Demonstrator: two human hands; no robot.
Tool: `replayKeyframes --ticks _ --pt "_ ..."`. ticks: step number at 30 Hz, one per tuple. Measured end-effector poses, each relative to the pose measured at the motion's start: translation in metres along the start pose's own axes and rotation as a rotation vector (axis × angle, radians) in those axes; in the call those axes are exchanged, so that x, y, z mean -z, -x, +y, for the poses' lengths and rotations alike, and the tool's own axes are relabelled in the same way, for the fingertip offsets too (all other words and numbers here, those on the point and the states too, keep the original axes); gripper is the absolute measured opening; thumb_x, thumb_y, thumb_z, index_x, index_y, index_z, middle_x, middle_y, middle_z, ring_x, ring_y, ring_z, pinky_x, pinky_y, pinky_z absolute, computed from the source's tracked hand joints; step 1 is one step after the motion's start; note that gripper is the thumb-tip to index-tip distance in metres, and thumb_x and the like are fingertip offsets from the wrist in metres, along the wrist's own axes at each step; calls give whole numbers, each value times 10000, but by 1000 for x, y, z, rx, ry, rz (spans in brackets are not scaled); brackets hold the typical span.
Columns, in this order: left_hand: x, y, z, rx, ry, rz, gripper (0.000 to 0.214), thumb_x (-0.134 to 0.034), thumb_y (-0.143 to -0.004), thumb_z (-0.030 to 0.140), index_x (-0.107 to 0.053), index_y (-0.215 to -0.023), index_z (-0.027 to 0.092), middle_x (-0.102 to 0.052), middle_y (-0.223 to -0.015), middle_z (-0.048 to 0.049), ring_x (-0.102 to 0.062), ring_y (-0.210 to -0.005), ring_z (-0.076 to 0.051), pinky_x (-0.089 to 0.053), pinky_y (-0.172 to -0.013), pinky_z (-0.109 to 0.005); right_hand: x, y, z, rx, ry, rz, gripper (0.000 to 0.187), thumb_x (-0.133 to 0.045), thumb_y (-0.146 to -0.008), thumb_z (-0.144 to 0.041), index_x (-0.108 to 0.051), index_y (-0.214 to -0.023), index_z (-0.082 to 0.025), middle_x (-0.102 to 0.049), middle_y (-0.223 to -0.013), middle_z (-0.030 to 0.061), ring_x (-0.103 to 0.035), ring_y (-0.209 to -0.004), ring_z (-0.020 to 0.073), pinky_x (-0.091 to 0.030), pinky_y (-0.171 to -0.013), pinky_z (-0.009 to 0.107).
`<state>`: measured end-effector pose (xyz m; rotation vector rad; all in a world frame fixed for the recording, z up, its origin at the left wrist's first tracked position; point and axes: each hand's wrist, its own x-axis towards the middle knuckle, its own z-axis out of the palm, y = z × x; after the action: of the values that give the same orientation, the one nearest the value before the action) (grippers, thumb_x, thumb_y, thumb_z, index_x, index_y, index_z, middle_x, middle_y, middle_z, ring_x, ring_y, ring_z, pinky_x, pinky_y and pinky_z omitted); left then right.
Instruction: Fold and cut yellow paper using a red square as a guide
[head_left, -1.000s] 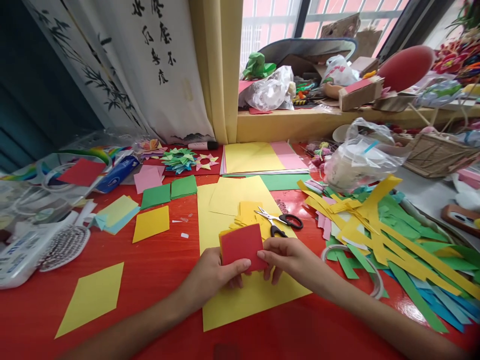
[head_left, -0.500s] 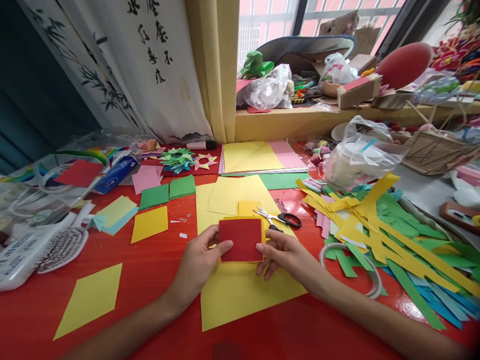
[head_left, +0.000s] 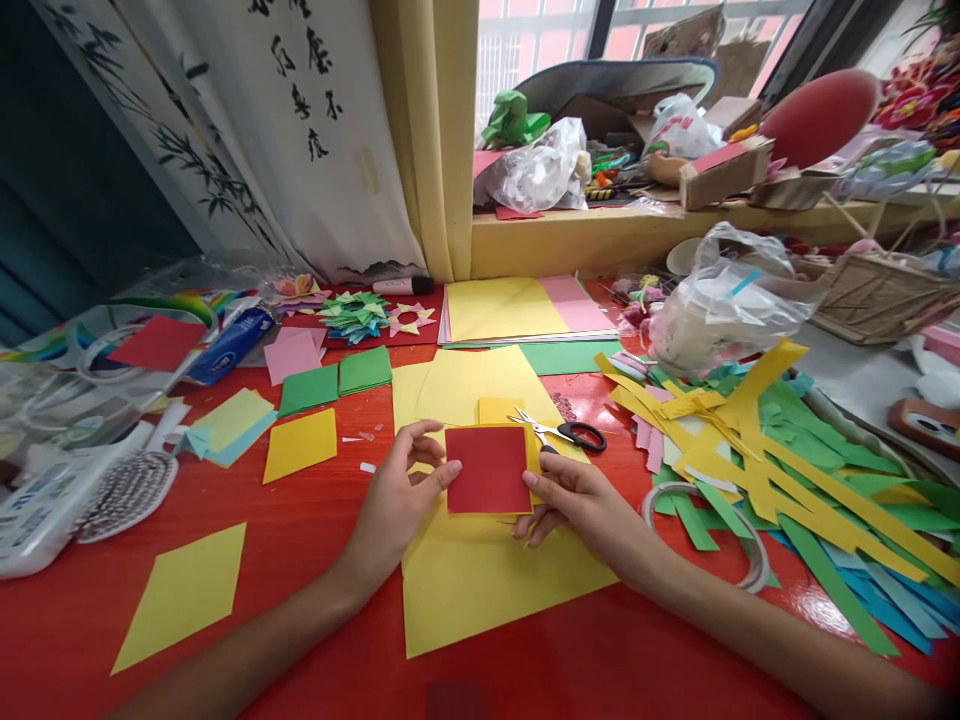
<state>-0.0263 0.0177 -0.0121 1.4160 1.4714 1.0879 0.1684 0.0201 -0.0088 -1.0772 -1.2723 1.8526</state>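
Note:
A red paper square (head_left: 489, 470) lies flat against a yellow paper square (head_left: 495, 427), whose thin border shows around the red. My right hand (head_left: 574, 505) pinches the pair at the right edge, thumb in front and fingers curled behind. At the left edge my left hand (head_left: 401, 490) steadies them with its thumb tip, its fingers bent and partly hidden. Large yellow sheets (head_left: 480, 600) lie beneath the hands. Just beyond the squares are a small yellow piece (head_left: 500, 409) and black-handled scissors (head_left: 581, 435), lying with blades apart.
Paper strips (head_left: 757, 440) are heaped at right beside a tape roll (head_left: 757, 555). Green squares (head_left: 309, 389), a yellow square (head_left: 300, 446) and a hairbrush (head_left: 131, 490) lie at left. A paper stack (head_left: 502, 310) sits at the back, near a plastic bag (head_left: 727, 300).
Both hands have shifted slightly right and up with the paper squares. The red square now sits more evenly over the yellow one, and my left thumb has drawn back to the edge.

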Motion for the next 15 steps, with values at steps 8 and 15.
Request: replayKeyframes --ticks 8,15 --pt "2 5 4 -242 -341 -39 283 -460 -840 306 -518 -1117 300 -482 -1069 -21 -537 -843 -124 -460 -778 -280 1 0 0 -5 -13 8 232 -542 -782 -398 -484 -814 -175 -550 -721 -6 -641 -605 134 -524 -545 243" --pt "2 7 2 -325 -395 27 323 -456 -845 275 -468 -1168 289 -488 -953 -9 -533 -796 -116 -461 -758 -276 3 -1 0 26 -10 22 252 -539 -783 -412 -505 -846 -170 -553 -779 7 -642 -619 132 -524 -550 242"
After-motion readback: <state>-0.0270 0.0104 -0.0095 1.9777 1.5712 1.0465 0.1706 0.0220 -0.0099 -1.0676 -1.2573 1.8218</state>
